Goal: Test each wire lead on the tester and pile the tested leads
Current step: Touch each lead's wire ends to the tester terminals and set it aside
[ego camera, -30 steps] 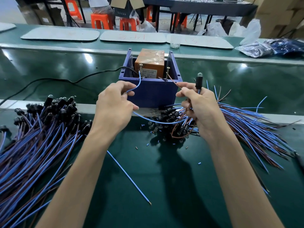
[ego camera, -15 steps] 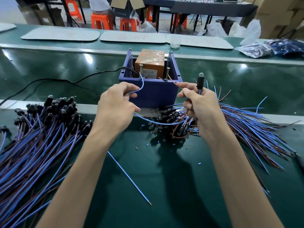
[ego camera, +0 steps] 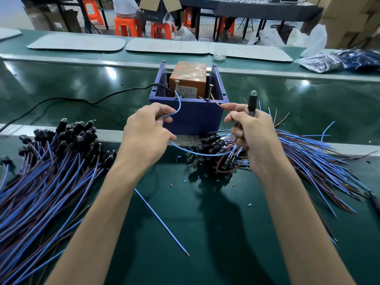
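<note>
Left hand (ego camera: 148,136) is pinching blue wire (ego camera: 179,105), right hand (ego camera: 254,138) gripping brown wire (ego camera: 216,102) plus lamp head (ego camera: 252,101); knuckles hiding both grips, tester (ego camera: 197,120) contact unclear.

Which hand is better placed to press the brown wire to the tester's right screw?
Right: the right hand pinches the brown wire beside the right screw; the left hand holds the blue wire at the other.

tester label (ego camera: 187,91) unreadable, mat scrawl (ego camera: 167,46) illegible
</note>
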`<state>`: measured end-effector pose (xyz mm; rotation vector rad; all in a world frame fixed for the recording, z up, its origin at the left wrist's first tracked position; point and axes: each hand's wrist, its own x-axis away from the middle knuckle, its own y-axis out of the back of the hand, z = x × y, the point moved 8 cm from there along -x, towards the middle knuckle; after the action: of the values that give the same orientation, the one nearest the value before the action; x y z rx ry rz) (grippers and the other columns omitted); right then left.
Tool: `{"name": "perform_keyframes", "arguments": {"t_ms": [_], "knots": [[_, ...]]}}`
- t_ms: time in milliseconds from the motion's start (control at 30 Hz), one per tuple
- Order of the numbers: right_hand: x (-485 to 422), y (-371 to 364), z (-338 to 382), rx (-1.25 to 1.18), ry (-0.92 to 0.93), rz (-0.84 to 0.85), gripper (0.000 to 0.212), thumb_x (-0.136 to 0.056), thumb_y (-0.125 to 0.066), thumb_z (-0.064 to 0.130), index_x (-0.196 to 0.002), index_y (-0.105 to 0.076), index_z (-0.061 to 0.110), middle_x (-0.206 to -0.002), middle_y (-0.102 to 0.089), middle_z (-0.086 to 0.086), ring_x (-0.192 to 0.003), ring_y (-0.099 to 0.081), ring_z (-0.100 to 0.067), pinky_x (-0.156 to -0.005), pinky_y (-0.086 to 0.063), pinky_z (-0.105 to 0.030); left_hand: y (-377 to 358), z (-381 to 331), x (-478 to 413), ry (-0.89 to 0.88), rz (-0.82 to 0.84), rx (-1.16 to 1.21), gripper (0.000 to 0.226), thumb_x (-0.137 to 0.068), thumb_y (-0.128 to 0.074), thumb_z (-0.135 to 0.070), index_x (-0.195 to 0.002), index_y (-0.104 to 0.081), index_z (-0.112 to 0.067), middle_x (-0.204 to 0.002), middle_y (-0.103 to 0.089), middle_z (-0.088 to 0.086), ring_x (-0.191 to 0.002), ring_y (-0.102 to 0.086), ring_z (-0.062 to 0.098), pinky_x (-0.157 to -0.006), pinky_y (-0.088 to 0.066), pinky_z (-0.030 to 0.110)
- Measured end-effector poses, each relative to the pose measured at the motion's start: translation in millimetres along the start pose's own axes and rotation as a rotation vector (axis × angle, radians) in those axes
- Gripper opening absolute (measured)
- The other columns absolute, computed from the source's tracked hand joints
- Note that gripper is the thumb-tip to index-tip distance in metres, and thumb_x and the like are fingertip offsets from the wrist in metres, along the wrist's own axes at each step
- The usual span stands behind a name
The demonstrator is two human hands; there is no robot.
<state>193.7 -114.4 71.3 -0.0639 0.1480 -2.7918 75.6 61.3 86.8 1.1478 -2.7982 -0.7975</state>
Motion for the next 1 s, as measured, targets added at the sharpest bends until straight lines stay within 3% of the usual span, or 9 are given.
{"name": "perform_keyframes", "arguments": {"t_ms": [200,400,567,700,1000], "knots": [[-1.4,2.3,-0.5,-0.023,0.009,-0.032,0.03,-0.088,-0.05,-0.001,-0.064,-0.056,0.016,-0.062,-0.055,0.003,-0.039,-0.028,-0.002,-0.035,-0.022,-0.013,-0.3,-2.5,-0.3,-0.023,0.011,-0.044,0.039,-0.092,-0.042,0.004,-0.096,-0.061,-0.03,-0.087,-0.06,-0.013,-0.055,-0.064,0.005,-0.082,-0.055,0.04],[-1.9,2.9,-1.5,-0.035,0.007,-0.029,0.032,-0.088,-0.051,0.0,-0.062,-0.057,0.016,-0.07,-0.046,-0.007,-0.039,-0.028,-0.003,-0.034,-0.021,-0.013,-0.2,-3.2,-0.5,-0.029,0.011,-0.058,0.038,-0.092,-0.043,0.003,-0.096,-0.061,-0.031,-0.086,-0.06,-0.014,-0.056,-0.064,0.003,-0.081,-0.055,0.038],[-1.4,3.3,0.3,-0.034,0.016,-0.021,0.032,-0.088,-0.052,0.001,-0.061,-0.058,0.017,-0.065,-0.053,-0.002,-0.039,-0.03,-0.003,-0.035,-0.023,-0.013,-1.0,-2.0,-1.3,-0.032,0.017,-0.056,0.037,-0.092,-0.043,0.002,-0.099,-0.063,-0.028,-0.087,-0.06,-0.013,-0.05,-0.062,0.0,-0.08,-0.055,0.037],[-1.1,3.2,-1.5,-0.006,0.008,-0.014,0.028,-0.088,-0.052,0.001,-0.065,-0.06,0.015,-0.072,-0.046,-0.009,-0.04,-0.028,-0.004,-0.034,-0.021,-0.014,-1.4,-2.3,-1.6,-0.03,0.021,-0.053,0.037,-0.093,-0.043,0.003,-0.1,-0.063,-0.027,-0.087,-0.06,-0.013,-0.049,-0.061,-0.002,-0.08,-0.056,0.036],[-0.2,4.0,0.4,0.032,0.004,-0.028,0.024,-0.086,-0.051,0.001,-0.068,-0.061,0.013,-0.068,-0.05,-0.005,-0.04,-0.03,-0.002,-0.035,-0.023,-0.013,-2.8,-2.0,-3.5,-0.048,0.029,-0.077,0.039,-0.089,-0.043,0.004,-0.107,-0.066,-0.022,-0.088,-0.061,-0.013,-0.056,-0.065,0.002,-0.075,-0.055,0.03]]}}
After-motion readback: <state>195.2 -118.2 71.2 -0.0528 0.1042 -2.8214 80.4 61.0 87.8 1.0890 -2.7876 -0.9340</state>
